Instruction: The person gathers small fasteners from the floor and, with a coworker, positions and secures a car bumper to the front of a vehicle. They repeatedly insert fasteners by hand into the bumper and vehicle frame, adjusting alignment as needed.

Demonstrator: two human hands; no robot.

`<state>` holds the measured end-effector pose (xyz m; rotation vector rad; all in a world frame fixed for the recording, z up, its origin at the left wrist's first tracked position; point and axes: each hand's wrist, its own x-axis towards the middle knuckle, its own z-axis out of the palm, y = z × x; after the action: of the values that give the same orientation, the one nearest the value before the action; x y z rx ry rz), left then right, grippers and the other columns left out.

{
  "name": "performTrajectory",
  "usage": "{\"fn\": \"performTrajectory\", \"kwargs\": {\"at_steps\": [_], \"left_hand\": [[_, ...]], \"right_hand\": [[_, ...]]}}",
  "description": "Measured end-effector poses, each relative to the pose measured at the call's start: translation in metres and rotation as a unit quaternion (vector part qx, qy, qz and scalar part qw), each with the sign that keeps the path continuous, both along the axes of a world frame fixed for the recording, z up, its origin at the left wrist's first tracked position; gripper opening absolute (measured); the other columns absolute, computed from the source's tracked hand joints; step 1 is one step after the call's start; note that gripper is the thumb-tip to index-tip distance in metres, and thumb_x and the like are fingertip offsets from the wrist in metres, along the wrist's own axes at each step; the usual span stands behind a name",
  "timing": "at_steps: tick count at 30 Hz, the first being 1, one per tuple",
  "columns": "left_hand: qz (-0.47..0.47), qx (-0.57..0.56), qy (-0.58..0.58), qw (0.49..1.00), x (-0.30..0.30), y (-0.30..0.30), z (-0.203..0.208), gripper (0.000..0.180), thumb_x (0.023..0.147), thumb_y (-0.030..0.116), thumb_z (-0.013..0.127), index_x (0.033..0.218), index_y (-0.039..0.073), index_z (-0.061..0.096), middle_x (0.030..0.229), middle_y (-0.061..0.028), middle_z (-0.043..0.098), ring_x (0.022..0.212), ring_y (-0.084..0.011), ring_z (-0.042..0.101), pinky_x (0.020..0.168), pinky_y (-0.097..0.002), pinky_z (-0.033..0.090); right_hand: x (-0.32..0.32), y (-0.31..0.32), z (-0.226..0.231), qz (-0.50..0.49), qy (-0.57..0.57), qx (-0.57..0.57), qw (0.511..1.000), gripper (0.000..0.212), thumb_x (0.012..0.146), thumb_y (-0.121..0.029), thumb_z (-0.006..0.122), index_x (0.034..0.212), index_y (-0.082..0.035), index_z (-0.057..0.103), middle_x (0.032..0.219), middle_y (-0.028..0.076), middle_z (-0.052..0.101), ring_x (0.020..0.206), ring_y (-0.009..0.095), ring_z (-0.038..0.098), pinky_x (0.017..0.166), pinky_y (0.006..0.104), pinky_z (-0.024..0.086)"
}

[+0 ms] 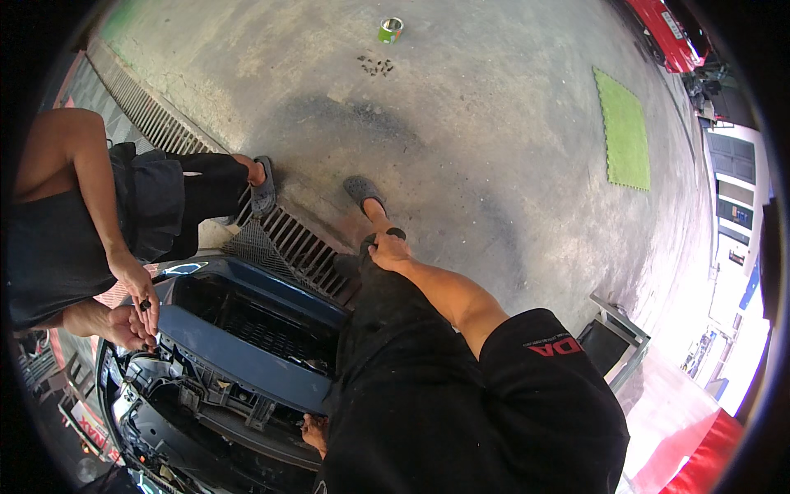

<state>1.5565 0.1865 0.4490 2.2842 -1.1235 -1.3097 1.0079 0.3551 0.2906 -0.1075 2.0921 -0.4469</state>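
Observation:
At the lower middle, my left hand (pixel 314 432) is beside the lower edge of a blue car bumper (pixel 247 350). Its fingers look curled in, and what they hold, if anything, is hidden. My right hand (pixel 388 249) is closed round my black trouser leg (pixel 387 305) at the knee. The bumper sits at the front of a car with its engine bay (pixel 173 412) exposed, and a black grille (pixel 255 321) fills its opening. On the left, a co-worker's hands (pixel 136 309) meet over the bumper's far end, with a small dark piece at the fingers.
A slotted drain grate (pixel 288 235) runs past the bumper and the co-worker's shoe (pixel 262 185). Farther out stand a green tin (pixel 390 31) and several small dark bits (pixel 376 66) on the concrete. A green mat (pixel 623 130), a metal-framed stand (pixel 617 337) and a red car (pixel 671 37) are right.

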Motion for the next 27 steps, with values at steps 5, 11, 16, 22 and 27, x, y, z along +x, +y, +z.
{"fn": "performTrajectory", "kwargs": {"at_steps": [5,11,16,22,27], "left_hand": [[-0.242,-0.027,-0.126,0.962,-0.001,-0.012,-0.011,0.025,0.105,0.022,0.069,0.09,0.004,0.059,0.075,-0.0109,0.066,0.065,-0.0253,0.062,0.062,-0.0445,0.054],[-0.317,-0.119,-0.265,0.903,0.0,0.01,-0.002,0.02,0.103,0.017,0.068,0.099,-0.001,0.061,0.091,-0.0186,0.069,0.083,-0.0366,0.067,0.078,-0.0493,0.053],[-0.294,-0.114,-0.211,0.925,-0.012,0.01,0.001,0.022,0.103,0.019,0.069,0.1,0.0,0.06,0.088,-0.0141,0.065,0.079,-0.0297,0.063,0.073,-0.0443,0.052],[-0.253,-0.115,-0.153,0.948,-0.023,0.013,0.014,0.024,0.104,0.021,0.071,0.1,0.002,0.058,0.084,-0.0088,0.061,0.074,-0.0213,0.058,0.068,-0.0382,0.05],[-0.202,-0.135,-0.111,0.964,-0.023,0.021,0.03,0.027,0.105,0.023,0.073,0.1,0.003,0.056,0.082,-0.0043,0.057,0.07,-0.0143,0.054,0.063,-0.0331,0.048]], "right_hand": [[-0.01,0.013,0.019,-0.002,0.002,0.008,1.0,0.049,0.107,-0.038,0.059,0.135,0.002,0.067,0.134,0.025,0.071,0.126,0.044,0.068,0.107,0.0543,0.055],[-0.017,-0.014,0.024,0.018,-0.008,-0.015,1.0,0.048,0.107,-0.037,0.059,0.133,0.002,0.068,0.133,0.025,0.071,0.128,0.043,0.067,0.107,0.0539,0.055],[-0.017,-0.008,0.008,0.034,-0.003,-0.012,0.999,0.049,0.105,-0.038,0.06,0.134,0.001,0.069,0.133,0.025,0.071,0.128,0.043,0.067,0.108,0.0535,0.054],[-0.013,-0.01,-0.003,0.013,0.011,-0.009,1.0,0.042,0.101,-0.039,0.068,0.127,-0.007,0.074,0.127,0.021,0.075,0.122,0.042,0.071,0.105,0.0524,0.054],[-0.007,-0.029,-0.018,0.023,0.019,-0.044,0.999,0.043,0.101,-0.038,0.069,0.127,-0.005,0.074,0.127,0.021,0.075,0.122,0.041,0.071,0.105,0.0518,0.054]]}}
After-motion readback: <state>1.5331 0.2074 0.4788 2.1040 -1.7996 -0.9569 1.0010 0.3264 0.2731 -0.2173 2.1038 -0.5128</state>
